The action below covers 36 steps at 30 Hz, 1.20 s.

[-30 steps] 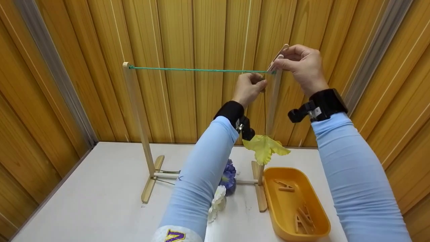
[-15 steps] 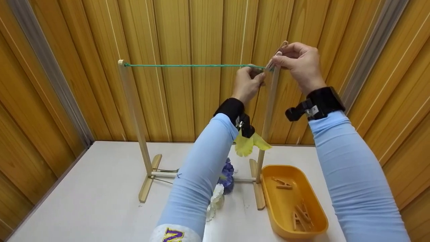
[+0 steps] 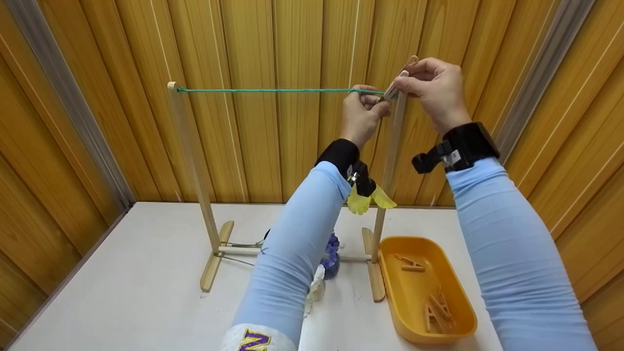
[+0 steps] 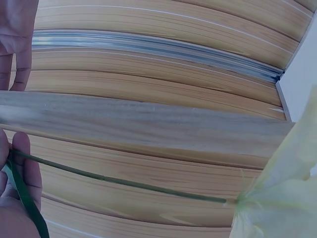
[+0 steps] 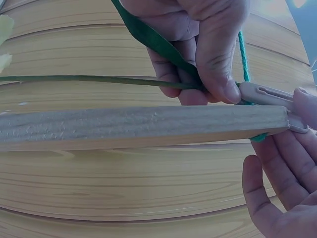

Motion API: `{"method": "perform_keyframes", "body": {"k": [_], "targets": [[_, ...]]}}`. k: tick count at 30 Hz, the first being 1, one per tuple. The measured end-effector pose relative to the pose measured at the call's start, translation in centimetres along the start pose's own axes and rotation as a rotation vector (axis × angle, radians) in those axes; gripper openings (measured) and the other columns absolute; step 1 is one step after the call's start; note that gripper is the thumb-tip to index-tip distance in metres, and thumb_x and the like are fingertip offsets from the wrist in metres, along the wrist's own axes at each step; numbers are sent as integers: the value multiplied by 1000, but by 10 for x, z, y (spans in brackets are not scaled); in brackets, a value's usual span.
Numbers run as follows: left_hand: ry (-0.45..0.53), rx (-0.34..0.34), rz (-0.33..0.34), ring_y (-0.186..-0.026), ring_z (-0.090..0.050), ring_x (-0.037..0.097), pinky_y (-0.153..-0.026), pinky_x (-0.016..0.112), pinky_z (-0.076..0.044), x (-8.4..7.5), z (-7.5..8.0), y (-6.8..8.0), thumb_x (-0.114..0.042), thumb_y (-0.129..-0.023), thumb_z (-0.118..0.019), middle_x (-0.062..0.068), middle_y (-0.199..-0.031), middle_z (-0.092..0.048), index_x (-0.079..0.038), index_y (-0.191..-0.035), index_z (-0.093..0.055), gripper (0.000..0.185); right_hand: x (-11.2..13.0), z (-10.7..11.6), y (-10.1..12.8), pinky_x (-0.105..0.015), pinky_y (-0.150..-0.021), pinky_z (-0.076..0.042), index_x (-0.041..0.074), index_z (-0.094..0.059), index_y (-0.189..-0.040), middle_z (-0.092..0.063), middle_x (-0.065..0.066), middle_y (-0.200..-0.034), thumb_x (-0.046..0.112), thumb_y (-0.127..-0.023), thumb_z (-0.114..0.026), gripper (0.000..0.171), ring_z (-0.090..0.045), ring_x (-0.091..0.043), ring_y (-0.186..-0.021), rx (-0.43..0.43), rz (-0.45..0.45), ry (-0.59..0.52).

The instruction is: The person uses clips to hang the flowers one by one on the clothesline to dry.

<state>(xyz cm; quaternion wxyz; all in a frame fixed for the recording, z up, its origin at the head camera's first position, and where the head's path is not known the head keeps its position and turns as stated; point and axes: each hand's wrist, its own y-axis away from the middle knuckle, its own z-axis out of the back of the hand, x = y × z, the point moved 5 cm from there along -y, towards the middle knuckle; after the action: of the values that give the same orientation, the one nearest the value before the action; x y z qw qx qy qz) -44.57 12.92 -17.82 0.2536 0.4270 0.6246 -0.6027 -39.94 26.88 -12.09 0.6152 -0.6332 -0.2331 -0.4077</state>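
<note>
My left hand (image 3: 369,101) pinches the thin green stem (image 4: 124,181) of a yellow flower (image 3: 368,200) and holds its top against the green string (image 3: 273,90), close to the rack's right post (image 3: 390,161). The bloom hangs head down below my left wrist. My right hand (image 3: 405,80) pinches a wooden clothespin (image 3: 397,83) at the string's right end, its tip beside my left fingers (image 5: 198,44). In the right wrist view the clothespin (image 5: 267,94) lies along the post (image 5: 143,124), touching the stem (image 5: 99,79).
The wooden rack's left post (image 3: 190,161) stands on a white table (image 3: 136,292). An orange tray (image 3: 458,312) with several clothespins sits at the right. A purple flower (image 3: 332,253) and a white flower (image 3: 317,288) lie under the rack. Wood-panelled walls close in behind.
My left hand has risen a little, bringing the stem top up to the string, and the yellow bloom has risen with it. My right hand keeps the clothespin at the string's right end.
</note>
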Motion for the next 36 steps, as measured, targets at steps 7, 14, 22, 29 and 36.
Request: {"method": "perform_keyframes", "body": {"k": [7,14,22,29,36], "targets": [[-26,-4,-26,-85,-73,33,-74,26,-60,-7,2,2,12,-90,-71,26,-99,-72,11,-123,-54,37,2,-5,2,-19,-72,-57,2,-73,-92,-73,0,-84,1,-88,-81,9,-69,-10,-78,-3,-22,-22],[-47,5,33,-89,-73,24,-79,23,-58,-8,5,3,6,-91,-73,17,-97,-73,3,-122,-54,37,2,-8,3,-17,-74,-57,-2,-72,-102,-72,0,-87,2,-90,-78,14,-68,-10,-83,11,-36,14],[1,37,33,-91,-72,31,-75,24,-57,-9,1,5,8,-90,-73,20,-98,-71,10,-124,-53,40,0,-6,4,-16,-71,-55,-7,-69,-113,-71,3,-88,3,-92,-75,24,-68,-8,-83,36,-40,33],[-54,126,93,-98,-73,32,-79,26,-58,-4,6,7,-1,-94,-73,19,-104,-70,7,-127,-57,38,-2,-3,4,-16,-69,-55,-7,-69,-111,-72,3,-86,0,-92,-74,21,-69,-7,-81,43,-49,-12],[-320,274,183,-112,-62,19,-88,22,-52,1,16,14,-12,-96,-75,12,-125,-65,1,-130,-59,39,-3,-2,5,-17,-70,-54,-2,-69,-115,-72,5,-90,4,-95,-73,22,-68,-7,-83,69,-46,56]]}}
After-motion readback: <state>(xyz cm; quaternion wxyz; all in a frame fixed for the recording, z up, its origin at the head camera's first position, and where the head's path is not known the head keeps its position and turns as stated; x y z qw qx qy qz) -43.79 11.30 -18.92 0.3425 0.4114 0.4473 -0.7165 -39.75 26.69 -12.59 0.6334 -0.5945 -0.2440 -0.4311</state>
